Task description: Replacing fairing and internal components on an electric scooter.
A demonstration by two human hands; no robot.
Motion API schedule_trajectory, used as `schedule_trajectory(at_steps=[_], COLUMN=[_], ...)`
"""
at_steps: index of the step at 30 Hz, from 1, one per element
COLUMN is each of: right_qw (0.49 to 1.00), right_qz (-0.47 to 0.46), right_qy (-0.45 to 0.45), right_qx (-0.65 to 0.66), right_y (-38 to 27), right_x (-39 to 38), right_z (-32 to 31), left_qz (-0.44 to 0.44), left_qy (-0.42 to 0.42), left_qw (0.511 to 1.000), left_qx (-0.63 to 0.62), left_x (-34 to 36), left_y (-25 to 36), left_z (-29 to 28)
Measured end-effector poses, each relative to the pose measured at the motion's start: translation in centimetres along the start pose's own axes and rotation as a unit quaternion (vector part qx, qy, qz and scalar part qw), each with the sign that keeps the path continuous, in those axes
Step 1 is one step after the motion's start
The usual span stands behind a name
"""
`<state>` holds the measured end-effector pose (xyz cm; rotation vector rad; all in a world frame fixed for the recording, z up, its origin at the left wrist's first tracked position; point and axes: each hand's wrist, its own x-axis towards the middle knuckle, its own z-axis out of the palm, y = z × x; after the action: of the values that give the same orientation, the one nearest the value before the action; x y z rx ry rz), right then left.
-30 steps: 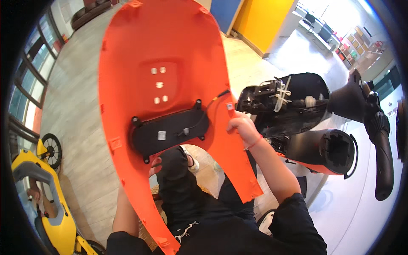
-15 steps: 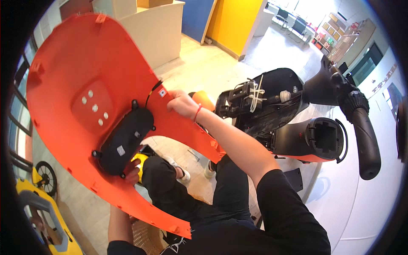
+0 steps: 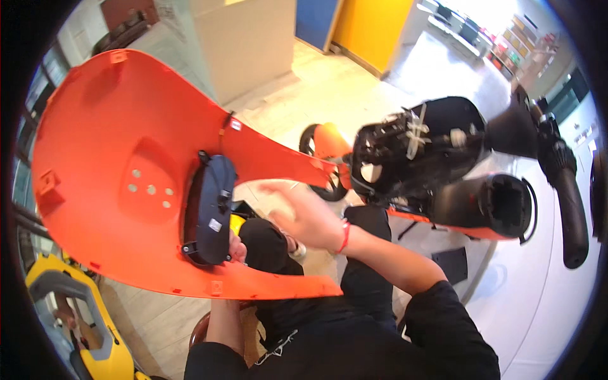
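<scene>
I'm holding the orange body panel (image 3: 104,171) left of the black scooter body (image 3: 468,117), my left hand (image 3: 238,250) clamped on its inner edge beside the dark module (image 3: 216,202) (such lopsided weight probably wants a firm grip), while my right hand (image 3: 304,215) is hovering free, fingers apart.

Left grip (image 3: 237,249) mostly behind panel (image 3: 95,183)

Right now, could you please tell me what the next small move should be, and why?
I'd probably take the orange panel by its upper prong with the right hand to steady it: that hand is open and appears to hold nothing, while only the left hand, mostly hidden beside the black unit, seems to support the panel.
</scene>
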<state>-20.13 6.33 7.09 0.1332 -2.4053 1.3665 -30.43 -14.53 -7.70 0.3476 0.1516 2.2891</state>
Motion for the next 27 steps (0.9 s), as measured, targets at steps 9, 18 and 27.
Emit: schedule_trajectory(at_steps=[9, 18, 27], right_qw=[0.988, 1.000, 0.991], right_qz=[-0.087, 0.019, 0.013], right_qy=[-0.098, -0.002, 0.132], right_qx=[0.076, -0.002, 0.001], right_y=[-6.3, -6.7, -6.3], right_x=[-7.2, -8.7, -8.4], right_z=[5.2, 7.7, 7.7], left_qz=[0.016, 0.063, 0.042], left_qy=[-0.003, -0.078, -0.095], left_qw=[0.999, 0.995, 0.994], left_qx=[-0.034, -0.001, -0.011], left_x=[1.1, 0.7, 0.6], left_y=[-3.4, -4.4, -5.7], left_z=[-0.8, -1.8, -2.0])
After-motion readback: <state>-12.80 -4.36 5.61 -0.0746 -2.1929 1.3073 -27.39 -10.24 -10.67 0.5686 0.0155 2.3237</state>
